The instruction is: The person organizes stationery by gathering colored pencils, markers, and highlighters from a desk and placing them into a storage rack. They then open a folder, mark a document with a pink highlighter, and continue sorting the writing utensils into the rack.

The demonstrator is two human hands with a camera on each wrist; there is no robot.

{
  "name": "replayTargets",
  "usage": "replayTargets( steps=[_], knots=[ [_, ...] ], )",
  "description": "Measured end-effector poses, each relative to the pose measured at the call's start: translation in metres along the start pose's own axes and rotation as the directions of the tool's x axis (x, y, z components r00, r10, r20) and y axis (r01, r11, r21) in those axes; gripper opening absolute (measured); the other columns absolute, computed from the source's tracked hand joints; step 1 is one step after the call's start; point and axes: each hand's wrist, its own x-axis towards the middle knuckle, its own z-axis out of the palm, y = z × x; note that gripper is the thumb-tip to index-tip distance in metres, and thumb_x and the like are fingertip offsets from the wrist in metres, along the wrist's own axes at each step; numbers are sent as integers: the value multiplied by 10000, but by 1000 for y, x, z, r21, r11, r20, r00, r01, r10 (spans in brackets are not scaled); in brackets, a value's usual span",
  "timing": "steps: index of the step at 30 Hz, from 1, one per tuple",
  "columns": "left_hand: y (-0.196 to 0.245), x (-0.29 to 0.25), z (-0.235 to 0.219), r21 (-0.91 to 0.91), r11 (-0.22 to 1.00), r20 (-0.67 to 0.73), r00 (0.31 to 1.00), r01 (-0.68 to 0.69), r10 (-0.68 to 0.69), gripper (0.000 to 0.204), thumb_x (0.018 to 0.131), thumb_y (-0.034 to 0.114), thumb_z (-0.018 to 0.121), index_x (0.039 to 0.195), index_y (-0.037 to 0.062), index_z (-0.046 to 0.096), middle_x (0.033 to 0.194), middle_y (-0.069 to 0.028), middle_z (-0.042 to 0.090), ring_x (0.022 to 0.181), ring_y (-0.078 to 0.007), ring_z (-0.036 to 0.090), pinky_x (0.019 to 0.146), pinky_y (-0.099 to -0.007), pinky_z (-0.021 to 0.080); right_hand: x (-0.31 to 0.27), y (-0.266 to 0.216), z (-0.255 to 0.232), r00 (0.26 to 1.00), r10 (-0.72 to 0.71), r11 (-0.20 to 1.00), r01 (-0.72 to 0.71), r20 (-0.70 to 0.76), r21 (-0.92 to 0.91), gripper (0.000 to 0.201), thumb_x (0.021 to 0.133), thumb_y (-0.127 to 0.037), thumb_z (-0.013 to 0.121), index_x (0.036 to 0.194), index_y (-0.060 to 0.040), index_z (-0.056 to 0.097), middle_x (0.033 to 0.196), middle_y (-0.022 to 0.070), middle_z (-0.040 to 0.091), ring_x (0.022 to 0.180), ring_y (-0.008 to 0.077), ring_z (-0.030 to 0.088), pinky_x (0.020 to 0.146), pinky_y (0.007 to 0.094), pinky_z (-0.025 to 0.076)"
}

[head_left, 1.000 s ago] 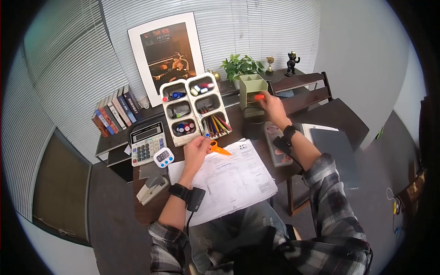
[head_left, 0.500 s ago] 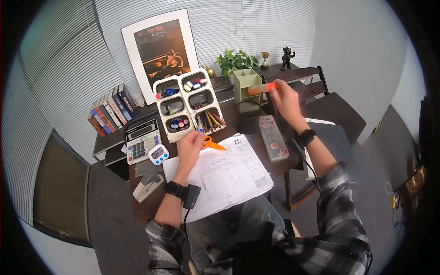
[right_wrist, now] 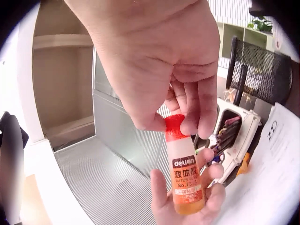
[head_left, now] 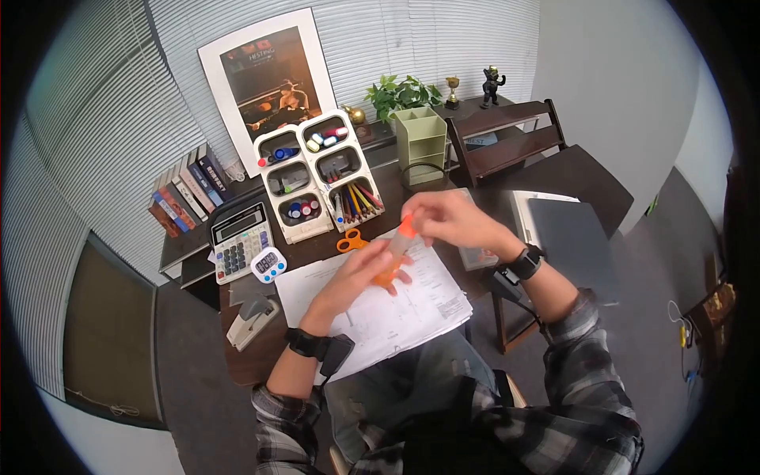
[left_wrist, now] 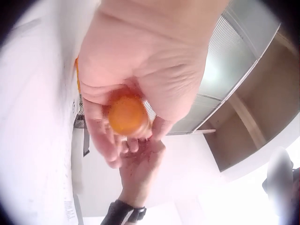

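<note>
A liquid glue bottle [head_left: 398,244] with a red cap [right_wrist: 175,127] and amber glue is held tilted above the papers. My right hand [head_left: 453,218] pinches it by the cap between thumb and fingers. Around its lower part lies my left hand [head_left: 354,277], fingers spread along one side. In the right wrist view the left thumb [right_wrist: 159,188] stands apart from the label. The left wrist view looks onto the orange bottom of the bottle, close to the left palm [left_wrist: 150,70]. Orange scissors [head_left: 351,241] lie just beyond the left hand.
Printed papers [head_left: 427,317] cover the desk front. A white organizer [head_left: 326,218] holds pens and pencils. At left are a calculator [head_left: 244,245], a timer [head_left: 268,264] and a stapler [head_left: 253,321]. A green desk rack [head_left: 421,134] stands behind; a dark folder [head_left: 574,245] lies right.
My right hand has brought the glue bottle from beside the green rack down over the papers. My left hand has left the scissors and moved to the bottle's lower part.
</note>
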Motion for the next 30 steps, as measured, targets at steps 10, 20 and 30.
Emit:
replayTargets(
  steps=[10,20,30],
  knots=[
    [-19,9,-3,-36,996,-61,994,84,-86,298,1043,248,480,1199,-3,519,864,-19,545,696,-88,523,571,-241,420,68,100,-99,607,186,964,-264,-773,24,621,951,-514,574,1299,-1,535,1151,133,647,1026,202,627,856,334,514],
    [-23,11,-11,-214,966,-25,988,144,-153,379,1010,226,431,1317,8,475,1029,-88,594,855,-157,568,710,-296,455,94,127,-82,766,437,895,-319,-472,311,754,964,-646,398,1508,-125,358,1472,140,445,1332,319,431,1016,535,388],
    [-20,11,-11,-235,965,-26,992,116,-126,429,990,209,437,1376,23,445,1186,-131,599,990,-196,585,820,-326,476,91,135,-82,823,381,918,-283,-422,277,654,984,-576,448,1468,-138,419,1422,86,493,1266,283,487,1003,465,396]
  ],
)
